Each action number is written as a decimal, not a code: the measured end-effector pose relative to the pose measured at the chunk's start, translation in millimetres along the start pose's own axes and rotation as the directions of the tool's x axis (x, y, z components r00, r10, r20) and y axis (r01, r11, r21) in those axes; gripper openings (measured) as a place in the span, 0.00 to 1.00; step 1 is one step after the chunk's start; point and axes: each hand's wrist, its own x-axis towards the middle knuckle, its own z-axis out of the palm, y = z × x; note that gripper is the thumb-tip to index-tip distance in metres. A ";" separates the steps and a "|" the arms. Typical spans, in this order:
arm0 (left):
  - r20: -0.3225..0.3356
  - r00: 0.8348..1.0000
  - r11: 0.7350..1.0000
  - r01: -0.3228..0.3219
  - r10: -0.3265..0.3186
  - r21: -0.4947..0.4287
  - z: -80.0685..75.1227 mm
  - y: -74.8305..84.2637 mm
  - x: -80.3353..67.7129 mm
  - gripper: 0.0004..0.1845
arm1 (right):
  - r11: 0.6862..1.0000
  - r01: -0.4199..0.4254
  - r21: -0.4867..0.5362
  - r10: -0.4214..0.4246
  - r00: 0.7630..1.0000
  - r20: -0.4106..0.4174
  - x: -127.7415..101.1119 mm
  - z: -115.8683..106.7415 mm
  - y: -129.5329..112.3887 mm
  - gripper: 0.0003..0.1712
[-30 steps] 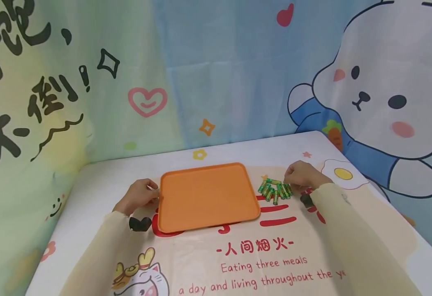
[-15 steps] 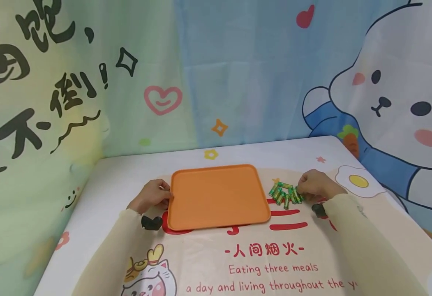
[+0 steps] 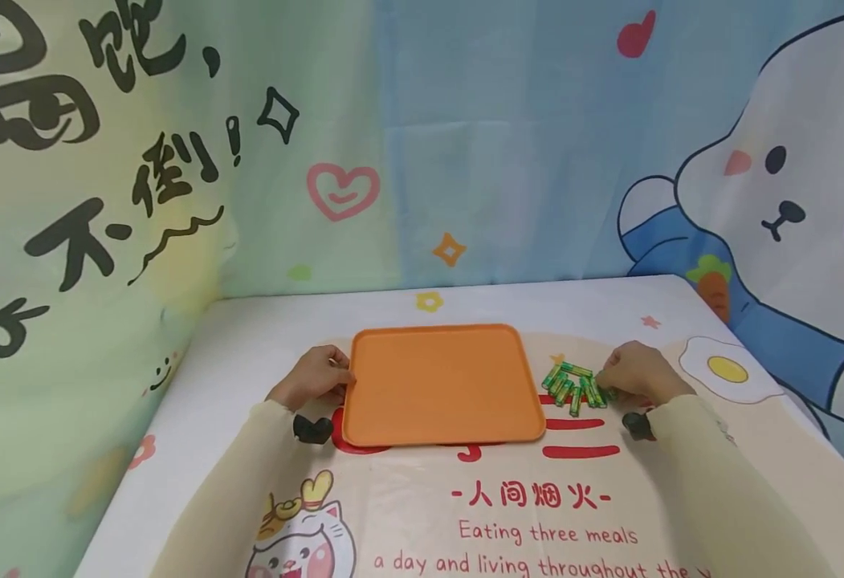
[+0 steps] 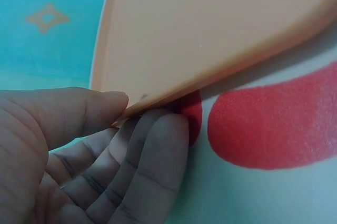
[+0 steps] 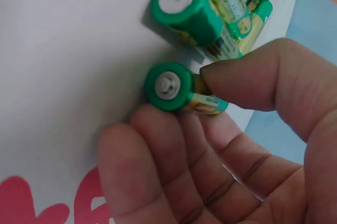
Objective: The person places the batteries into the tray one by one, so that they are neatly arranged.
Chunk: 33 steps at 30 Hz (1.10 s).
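Observation:
An orange tray (image 3: 443, 387) lies flat on the table, nothing on it. At its left edge, my left hand (image 3: 318, 374) pinches the rim; the left wrist view shows the thumb (image 4: 100, 109) on top and the fingers curled beneath. To the tray's right lies a loose cluster of green and gold batteries (image 3: 575, 385). My right hand (image 3: 637, 372) is at the cluster's right end. In the right wrist view its thumb and fingers pinch one battery (image 5: 168, 88), its nub end showing, beside other batteries (image 5: 192, 16).
The white table carries a printed mat (image 3: 537, 498) with red strokes and lettering. Behind the table hangs a printed curtain (image 3: 508, 160). The table's left edge runs down beside my left sleeve (image 3: 226, 482).
The whole scene has shifted to the right in the head view as the camera turned left. Both hands stay by the tray's rim and the batteries.

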 end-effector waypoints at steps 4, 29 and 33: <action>0.020 1.000 1.000 -0.013 0.014 -0.013 1.8 2.5 5.0 0.11 | 0.999 0.016 0.030 -0.015 1.000 -0.024 -4.1 -4.1 1.8 0.18; 0.057 0.998 0.994 0.013 -0.007 -0.108 -8.3 3.5 10.4 0.08 | 0.922 0.207 0.327 -0.245 0.966 0.081 19.5 37.5 -143.0 0.13; 0.049 0.999 0.993 0.028 -0.022 -0.119 -9.4 -4.7 8.2 0.05 | 0.910 0.227 0.346 -0.279 0.954 0.109 25.4 58.9 -168.3 0.11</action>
